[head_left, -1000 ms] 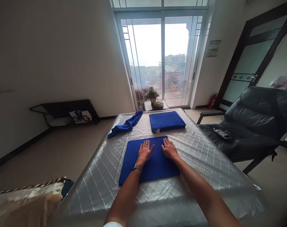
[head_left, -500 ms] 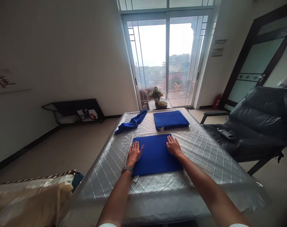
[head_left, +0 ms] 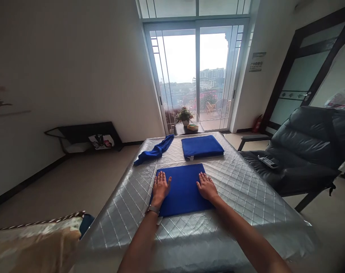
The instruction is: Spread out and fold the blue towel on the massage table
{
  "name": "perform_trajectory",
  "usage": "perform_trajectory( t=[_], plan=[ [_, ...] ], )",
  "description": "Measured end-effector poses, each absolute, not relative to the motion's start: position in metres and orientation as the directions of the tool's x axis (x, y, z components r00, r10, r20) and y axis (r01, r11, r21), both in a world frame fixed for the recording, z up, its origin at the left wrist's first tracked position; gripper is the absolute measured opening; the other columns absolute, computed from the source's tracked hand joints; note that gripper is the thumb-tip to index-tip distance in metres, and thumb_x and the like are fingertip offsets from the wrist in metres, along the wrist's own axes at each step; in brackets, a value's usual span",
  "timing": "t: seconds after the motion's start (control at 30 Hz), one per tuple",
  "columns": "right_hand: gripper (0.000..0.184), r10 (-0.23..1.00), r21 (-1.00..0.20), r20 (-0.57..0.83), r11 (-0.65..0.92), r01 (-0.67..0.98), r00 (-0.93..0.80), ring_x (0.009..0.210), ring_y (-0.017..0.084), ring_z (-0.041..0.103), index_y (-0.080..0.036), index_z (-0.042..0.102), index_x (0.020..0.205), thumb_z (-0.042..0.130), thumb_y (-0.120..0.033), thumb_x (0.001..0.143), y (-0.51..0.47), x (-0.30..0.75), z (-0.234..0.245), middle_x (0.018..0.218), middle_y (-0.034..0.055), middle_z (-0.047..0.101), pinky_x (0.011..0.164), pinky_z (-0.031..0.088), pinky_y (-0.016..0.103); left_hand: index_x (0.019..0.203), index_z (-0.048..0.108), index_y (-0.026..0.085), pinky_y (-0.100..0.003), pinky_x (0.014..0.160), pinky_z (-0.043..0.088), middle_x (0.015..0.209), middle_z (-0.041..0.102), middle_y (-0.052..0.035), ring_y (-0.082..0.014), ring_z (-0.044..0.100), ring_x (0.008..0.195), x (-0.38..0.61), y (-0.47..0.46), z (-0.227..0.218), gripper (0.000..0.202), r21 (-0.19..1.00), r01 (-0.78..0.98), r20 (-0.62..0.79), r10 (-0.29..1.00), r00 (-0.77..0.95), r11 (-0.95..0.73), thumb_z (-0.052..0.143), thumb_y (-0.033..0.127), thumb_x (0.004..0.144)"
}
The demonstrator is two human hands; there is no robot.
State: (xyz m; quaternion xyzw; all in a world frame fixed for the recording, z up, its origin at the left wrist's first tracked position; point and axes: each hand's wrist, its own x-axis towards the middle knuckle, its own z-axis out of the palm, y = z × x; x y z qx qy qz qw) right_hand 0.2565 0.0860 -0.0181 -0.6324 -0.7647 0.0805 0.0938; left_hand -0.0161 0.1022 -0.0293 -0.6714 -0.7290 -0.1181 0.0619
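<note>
A folded blue cloth [head_left: 183, 191] lies flat on the silver quilted cover [head_left: 240, 189] in front of me. My left hand [head_left: 161, 187] rests palm down on its left edge, fingers stretched forward and the thumb apart. On the right edge lies my right hand [head_left: 206, 186], also flat with its fingers extended. Neither hand grips the cloth. Beyond it is a second, thicker folded blue cloth [head_left: 203, 146] with a small white tag at its near edge. To the left of that, a loosely twisted blue cloth [head_left: 155, 151] lies slantwise.
A dark armchair [head_left: 300, 151] with a remote-like device [head_left: 268, 162] on its seat stands at right. Behind the bed's far edge, a small table holds a potted plant [head_left: 184, 116]. A brown blanket [head_left: 33, 242] is at lower left, a black rack [head_left: 87, 136] by the left wall.
My right hand has slid slightly nearer to me along the cloth's right edge. The left hand stays flat at the left edge. The whole view has shifted a little.
</note>
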Motion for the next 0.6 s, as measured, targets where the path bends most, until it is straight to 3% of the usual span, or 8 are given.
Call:
perform_trajectory(
  t=[0.2, 0.27, 0.43, 0.6],
  plan=[
    [0.065, 0.980, -0.238, 0.039, 0.200, 0.950, -0.197, 0.157, 0.021, 0.014, -0.011, 0.027, 0.162, 0.024, -0.040, 0.105, 0.086, 0.259, -0.021, 0.170, 0.0083, 0.020, 0.127, 0.009, 0.039, 0.157, 0.038, 0.012, -0.041, 0.127, 0.024, 0.164, 0.037, -0.0132, -0.0224, 0.028, 0.154, 0.098, 0.090, -0.020, 0.069, 0.164, 0.933, 0.235, 0.931, 0.279, -0.320, 0.015, 0.051, 0.105],
    [0.064, 0.974, -0.219, 0.033, 0.228, 0.949, -0.226, 0.158, 0.021, 0.013, -0.011, 0.026, 0.163, 0.026, -0.036, 0.104, 0.086, 0.261, -0.022, 0.170, 0.0088, 0.018, 0.127, 0.010, 0.039, 0.157, 0.037, 0.013, -0.041, 0.128, 0.023, 0.164, 0.036, -0.0125, -0.0214, 0.027, 0.155, 0.126, 0.086, -0.020, 0.070, 0.189, 0.904, 0.229, 0.913, 0.338, -0.383, 0.012, 0.052, 0.105],
    [0.064, 0.978, -0.222, 0.043, 0.209, 0.952, -0.205, 0.157, 0.021, 0.015, -0.010, 0.027, 0.162, 0.025, -0.038, 0.104, 0.086, 0.261, -0.021, 0.169, 0.0093, 0.021, 0.127, 0.011, 0.039, 0.158, 0.037, 0.017, -0.044, 0.128, 0.022, 0.164, 0.036, -0.0110, -0.0223, 0.027, 0.154, 0.123, 0.082, -0.025, 0.074, 0.214, 0.923, 0.163, 0.944, 0.288, -0.319, 0.008, 0.057, 0.103],
    [0.067, 0.983, -0.238, 0.035, 0.184, 0.954, -0.181, 0.158, 0.020, 0.013, -0.008, 0.026, 0.162, 0.023, -0.042, 0.104, 0.083, 0.257, -0.014, 0.169, 0.0083, 0.019, 0.127, 0.008, 0.038, 0.160, 0.031, 0.013, -0.043, 0.128, 0.019, 0.167, 0.029, -0.0106, -0.0228, 0.023, 0.156, 0.057, 0.077, -0.029, 0.079, 0.121, 0.977, 0.089, 0.982, 0.166, -0.176, 0.006, 0.060, 0.102]
  ],
)
